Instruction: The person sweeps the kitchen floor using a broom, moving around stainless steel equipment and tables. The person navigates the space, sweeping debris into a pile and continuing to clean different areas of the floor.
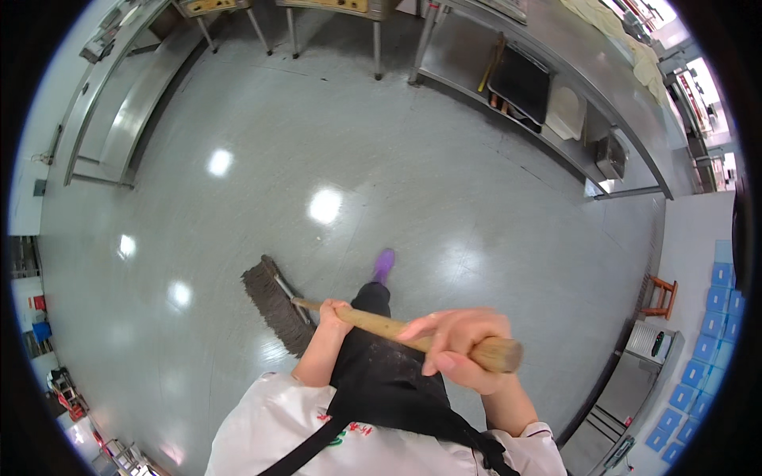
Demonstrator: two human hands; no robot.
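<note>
A mop with a long wooden handle (377, 324) slants across the front of my body. Its wide head of grey-brown strands (275, 308) rests on the floor to the left, joined by a metal bar. Low on the handle, my left hand (334, 316) is wrapped round the wood. My right hand (468, 341) holds the upper part close to the handle's thick round end, its fingers loosely curled and the index finger stretched along the wood. One purple shoe (384, 266) shows ahead of my black apron (389, 369).
Shiny grey floor (262, 182) surrounds me. A steel table (587, 59) with trays on its lower shelf stands at the far right, another steel bench (119, 95) at the far left. A small wooden stool (660, 297), a steel cabinet (623, 389) and blue boxes (706, 349) line the right.
</note>
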